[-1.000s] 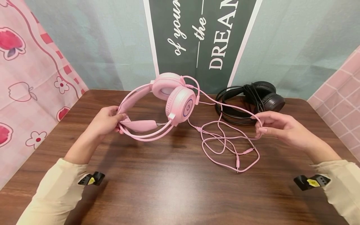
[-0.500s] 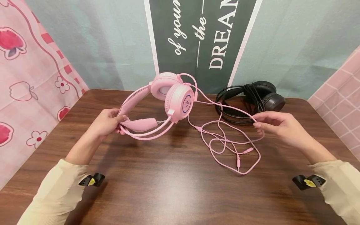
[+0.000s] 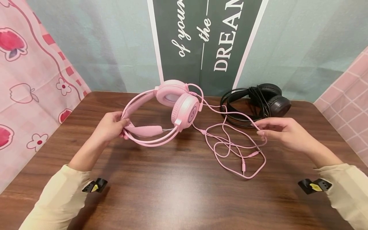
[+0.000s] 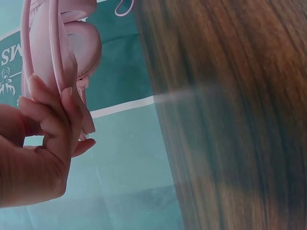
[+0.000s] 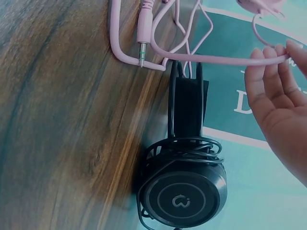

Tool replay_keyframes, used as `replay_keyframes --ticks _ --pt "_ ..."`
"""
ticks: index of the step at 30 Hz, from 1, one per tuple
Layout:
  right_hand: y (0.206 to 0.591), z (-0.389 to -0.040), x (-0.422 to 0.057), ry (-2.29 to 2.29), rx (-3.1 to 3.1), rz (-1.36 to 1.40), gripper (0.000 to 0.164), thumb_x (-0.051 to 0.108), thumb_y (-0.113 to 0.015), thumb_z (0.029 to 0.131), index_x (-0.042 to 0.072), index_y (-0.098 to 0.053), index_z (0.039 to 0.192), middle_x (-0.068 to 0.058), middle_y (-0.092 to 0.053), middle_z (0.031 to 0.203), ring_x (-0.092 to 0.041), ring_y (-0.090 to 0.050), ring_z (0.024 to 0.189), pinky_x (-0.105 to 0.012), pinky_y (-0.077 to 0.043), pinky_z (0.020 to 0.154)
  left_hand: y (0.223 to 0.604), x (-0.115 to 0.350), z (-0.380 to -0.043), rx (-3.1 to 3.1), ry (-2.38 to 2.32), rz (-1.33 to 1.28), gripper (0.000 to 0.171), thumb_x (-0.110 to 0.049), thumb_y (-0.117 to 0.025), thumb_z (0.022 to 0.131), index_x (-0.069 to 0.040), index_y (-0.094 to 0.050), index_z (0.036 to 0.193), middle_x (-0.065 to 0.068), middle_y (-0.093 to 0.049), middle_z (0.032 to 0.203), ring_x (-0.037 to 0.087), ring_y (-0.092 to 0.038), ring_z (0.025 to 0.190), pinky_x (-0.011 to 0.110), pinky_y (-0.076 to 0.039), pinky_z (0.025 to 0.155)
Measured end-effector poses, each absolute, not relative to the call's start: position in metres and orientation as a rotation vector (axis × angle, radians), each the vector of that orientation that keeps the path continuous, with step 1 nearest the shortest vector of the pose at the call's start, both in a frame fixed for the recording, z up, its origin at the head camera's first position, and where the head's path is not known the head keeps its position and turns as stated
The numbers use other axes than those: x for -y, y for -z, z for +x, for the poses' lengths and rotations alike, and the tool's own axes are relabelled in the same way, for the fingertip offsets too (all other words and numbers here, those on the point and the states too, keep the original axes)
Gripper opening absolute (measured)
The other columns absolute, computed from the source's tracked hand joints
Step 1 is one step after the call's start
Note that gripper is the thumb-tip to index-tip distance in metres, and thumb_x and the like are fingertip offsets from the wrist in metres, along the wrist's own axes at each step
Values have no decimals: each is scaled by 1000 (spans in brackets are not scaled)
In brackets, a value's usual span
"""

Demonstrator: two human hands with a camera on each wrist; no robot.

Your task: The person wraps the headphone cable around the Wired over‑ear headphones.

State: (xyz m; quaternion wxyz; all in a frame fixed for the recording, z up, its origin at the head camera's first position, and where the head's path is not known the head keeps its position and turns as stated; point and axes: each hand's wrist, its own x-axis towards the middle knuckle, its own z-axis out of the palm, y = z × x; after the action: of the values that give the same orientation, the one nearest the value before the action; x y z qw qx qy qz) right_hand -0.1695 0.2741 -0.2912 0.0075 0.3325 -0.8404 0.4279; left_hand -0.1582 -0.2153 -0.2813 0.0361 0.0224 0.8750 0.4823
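My left hand [image 3: 110, 127] grips the headband of the pink headphones [image 3: 184, 110], holding them tilted over the table with the ear cups pointing right. In the left wrist view, fingers [image 4: 45, 103] curl round the double band and its padded strip. Toward the right, my right hand [image 3: 283, 132] pinches the pink cable [image 3: 240, 112] between thumb and fingertips. That cable runs from the ear cups, and the rest of it lies in loose loops on the wood. In the right wrist view, one metal-tipped audio plug [image 5: 143, 33] shows close by.
Black headphones [image 3: 279, 103] with their cord wound round them lie at the back right, just beyond my right hand. The wooden table [image 3: 178, 191] ends at a pale blue cloth backdrop [image 3: 115, 44] with a dark lettered panel [image 3: 184, 68].
The pink headphones have dipped slightly lower, after a small shift left and back. My right hand has slid a little left and down along the cable, whose loops have shifted slightly.
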Motion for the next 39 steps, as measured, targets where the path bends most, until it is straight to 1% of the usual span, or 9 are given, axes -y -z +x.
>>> replay_keyframes --ticks 3,6,14,16,20,24,29,35,39 --pt "291 -171 -271 -1305 2630 1051 27 -13 -58 81 -5 -61 107 -2 -62 74 -15 -59 60 -20 -51 55 282 215 -157 -2724 -1455 68 26 -2 -43 91 16 -46 109 5 -59 60 7 -54 40 20 -47 39" --pt "291 -172 -269 -1247 2605 1126 29 -15 -58 80 -2 -64 104 0 -60 76 -15 -58 60 -19 -49 55 280 214 -156 -2761 -1438 74 28 -3 -43 91 16 -45 112 7 -61 61 8 -55 40 21 -48 39" --pt "289 -173 -258 -1235 2566 1355 37 -18 -60 76 7 -68 102 -1 -60 87 -9 -55 65 -23 -48 51 277 208 -153 -2734 -1482 81 30 -3 -42 92 16 -44 114 6 -60 61 8 -54 40 22 -48 39" --pt "289 -174 -254 -1207 2555 1387 39 -18 -61 74 9 -69 102 -1 -60 86 -9 -53 64 -21 -47 50 276 206 -152 -2725 -1495 79 29 -4 -42 92 16 -45 113 5 -60 60 8 -55 40 21 -48 39" --pt "289 -176 -247 -1126 2546 1435 40 -17 -64 72 11 -70 99 4 -61 88 -6 -52 69 -17 -45 54 274 204 -152 -2739 -1497 64 28 -5 -44 92 15 -47 111 4 -58 57 7 -55 40 19 -47 38" --pt "289 -175 -240 -1034 2538 1478 37 -15 -66 71 12 -70 96 9 -62 89 -3 -53 76 -14 -44 62 274 200 -152 -2733 -1540 36 27 -5 -44 92 15 -47 110 4 -57 58 7 -55 40 18 -46 38" --pt "287 -167 -235 -985 2624 1364 27 -6 -68 76 13 -66 96 8 -62 86 -2 -56 75 -12 -46 65 275 199 -153 -2720 -1594 0 26 -4 -43 92 16 -48 108 4 -58 58 6 -55 40 17 -45 38" --pt "282 -161 -236 -1107 2634 1072 25 -6 -66 78 12 -59 94 3 -59 73 -8 -55 59 -18 -46 50 280 203 -155 -2587 -1729 -79 28 -2 -43 91 19 -45 110 1 -56 56 3 -53 41 14 -44 39" --pt "282 -162 -238 -1161 2636 972 22 -9 -64 79 8 -58 92 3 -57 70 -8 -54 55 -20 -46 46 283 206 -157 -2328 -1895 -156 28 -3 -43 92 18 -41 111 0 -56 54 2 -53 41 11 -41 38"
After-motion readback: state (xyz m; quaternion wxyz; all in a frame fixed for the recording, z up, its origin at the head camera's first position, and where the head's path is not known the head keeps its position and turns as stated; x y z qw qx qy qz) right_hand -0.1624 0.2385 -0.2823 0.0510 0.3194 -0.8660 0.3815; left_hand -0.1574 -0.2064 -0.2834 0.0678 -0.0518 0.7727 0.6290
